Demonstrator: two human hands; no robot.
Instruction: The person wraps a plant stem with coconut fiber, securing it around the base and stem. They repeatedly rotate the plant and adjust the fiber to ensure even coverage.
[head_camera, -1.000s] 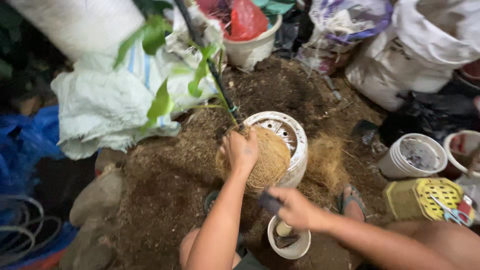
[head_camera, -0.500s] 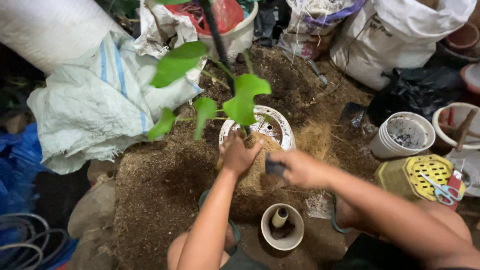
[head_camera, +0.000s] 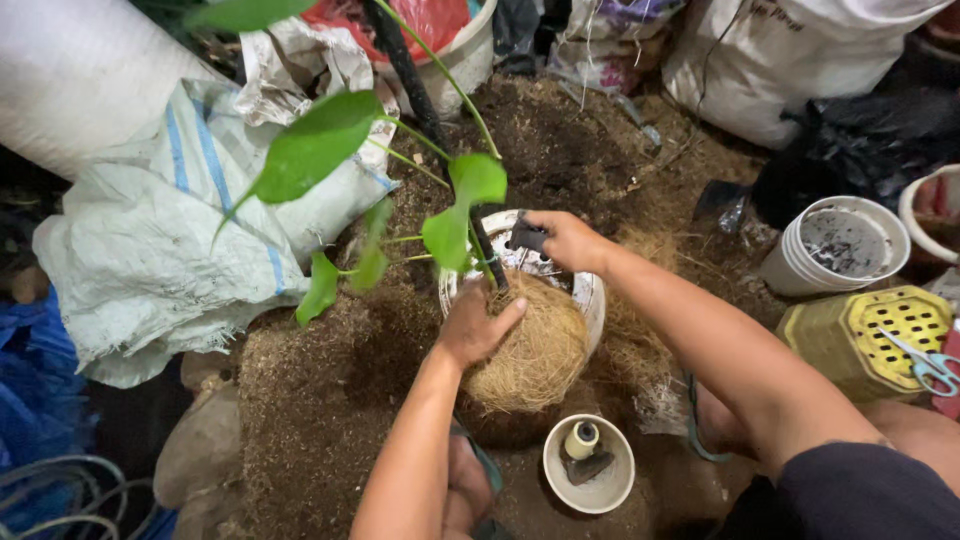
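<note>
Coir ball (head_camera: 535, 355) is pressed by the flat left hand (head_camera: 478, 325); a dark tool (head_camera: 527, 236) is gripped by the right hand (head_camera: 572, 240), apparently for tying next.

A small white bowl (head_camera: 590, 468) is set on the soil-covered ground (head_camera: 310, 400) at the bottom, with a little pale spool and a dark piece seen inside it. To the right, a stack of white buckets (head_camera: 835, 245) is placed, its inside smeared grey. Just beside it, lower right, a yellow perforated basket (head_camera: 870, 340) is laid on its side, and scissors with teal handles (head_camera: 925, 365) are rested at its right end. Woven white sacks with blue stripes (head_camera: 160, 240) are heaped at the left, with blue sheeting (head_camera: 35, 400) below them. A large white bag (head_camera: 770, 60) and black plastic (head_camera: 860, 150) are found at the upper right.
</note>
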